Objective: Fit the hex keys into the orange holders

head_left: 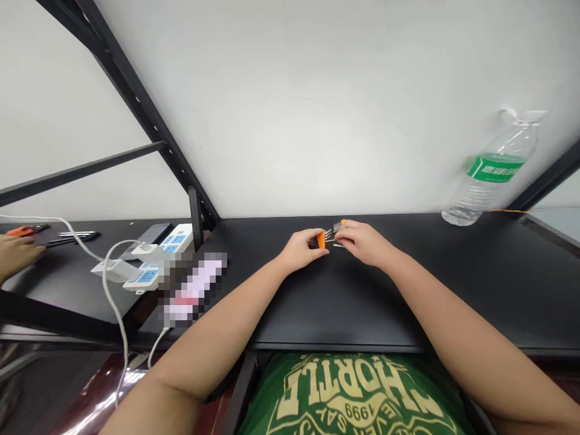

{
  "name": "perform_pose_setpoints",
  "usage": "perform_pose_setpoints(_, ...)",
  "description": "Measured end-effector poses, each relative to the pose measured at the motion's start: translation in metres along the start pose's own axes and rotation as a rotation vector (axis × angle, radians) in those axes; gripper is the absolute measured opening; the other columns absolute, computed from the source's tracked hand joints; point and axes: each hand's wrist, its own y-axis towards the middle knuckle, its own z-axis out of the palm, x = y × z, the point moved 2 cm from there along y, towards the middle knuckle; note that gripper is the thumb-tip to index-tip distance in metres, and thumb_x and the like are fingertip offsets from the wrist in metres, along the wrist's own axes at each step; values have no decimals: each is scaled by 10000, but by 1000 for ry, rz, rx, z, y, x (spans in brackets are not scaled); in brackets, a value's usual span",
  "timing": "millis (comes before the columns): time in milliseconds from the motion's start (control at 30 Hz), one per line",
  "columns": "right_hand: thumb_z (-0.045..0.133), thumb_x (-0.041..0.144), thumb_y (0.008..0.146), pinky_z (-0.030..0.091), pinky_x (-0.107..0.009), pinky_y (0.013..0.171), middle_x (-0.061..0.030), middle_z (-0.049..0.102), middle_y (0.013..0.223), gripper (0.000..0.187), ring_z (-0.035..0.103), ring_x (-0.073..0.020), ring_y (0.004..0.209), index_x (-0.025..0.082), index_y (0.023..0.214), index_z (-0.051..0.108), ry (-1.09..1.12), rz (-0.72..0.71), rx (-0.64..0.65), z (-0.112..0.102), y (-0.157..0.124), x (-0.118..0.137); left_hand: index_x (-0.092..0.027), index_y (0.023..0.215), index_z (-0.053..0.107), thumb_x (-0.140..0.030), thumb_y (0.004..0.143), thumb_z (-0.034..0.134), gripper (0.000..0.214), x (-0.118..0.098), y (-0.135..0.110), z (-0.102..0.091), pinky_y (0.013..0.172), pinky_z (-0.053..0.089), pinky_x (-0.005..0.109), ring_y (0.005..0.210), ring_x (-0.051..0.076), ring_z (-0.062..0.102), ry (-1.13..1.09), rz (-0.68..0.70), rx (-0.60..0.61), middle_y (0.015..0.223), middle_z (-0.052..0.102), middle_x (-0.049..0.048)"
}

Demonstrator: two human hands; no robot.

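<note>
Both my hands meet over the middle of the black table (344, 302), a little above its surface. My left hand (302, 249) is closed on the orange holder (321, 239) of a small set of dark metal keys or bits. My right hand (365, 241) is closed on the metal pieces (334, 229) that stick out of that holder toward the right. The fingertips of the two hands nearly touch around the set. What lies under the palms is hidden.
A clear water bottle (493, 169) with a green label stands at the back right. White power strips (156, 257) with cables lie at the left beside a black shelf post (196, 217). Another person's hand (16, 255) rests at the far left near an orange tool (22, 230).
</note>
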Motion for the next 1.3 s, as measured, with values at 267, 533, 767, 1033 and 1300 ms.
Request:
perform_pose_setpoints(267, 492, 82, 966, 497, -316, 760, -95, 642, 1067, 282, 611, -180, 845, 200, 1088, 717, -97, -52, 7, -4, -1, 24, -197, 1242, 700, -298, 749, 829, 519, 1, 0, -1, 1010, 563, 400, 1052, 238, 703, 35, 58, 5, 1163, 737, 66)
perform_pose_setpoints(533, 488, 94, 956, 489, -327, 801, -74, 619, 1016, 224, 587, -175, 860, 197, 999, 683, 155, -52, -52, 14, 4, 25, -203, 1229, 708, -293, 789, 792, 457, -7, -2, 2, 968, 565, 362, 1030, 231, 700, 2, 125, 57, 1135, 737, 64)
perform_pose_setpoints(767, 538, 160, 960, 452, -304, 725, -56, 607, 963, 127, 559, -170, 801, 198, 899, 643, -27, 75, -22, 20, 2, 16, -178, 1286, 689, -274, 731, 847, 584, -3, -1, 1, 1096, 506, 415, 1163, 272, 680, -76, 62, 27, 1249, 729, 89)
perform_pose_setpoints(1033, 647, 244, 915, 569, -395, 879, -122, 614, 1269, 297, 649, -259, 1080, 207, 1209, 646, -104, 139, -155, 17, 1, 16, -175, 1271, 699, -272, 723, 858, 579, -2, 0, 4, 1118, 493, 470, 1177, 291, 682, -240, 29, 26, 1247, 735, 94)
perform_pose_setpoints(1300, 480, 273, 1002, 420, -517, 1201, -142, 495, 1570, 540, 469, -287, 1457, 178, 1534, 490, -94, 93, -62, 30, 2, 13, -157, 1229, 712, -312, 664, 926, 623, -6, 1, 0, 1138, 471, 522, 1190, 297, 680, -518, -102, -11, 1256, 739, 121)
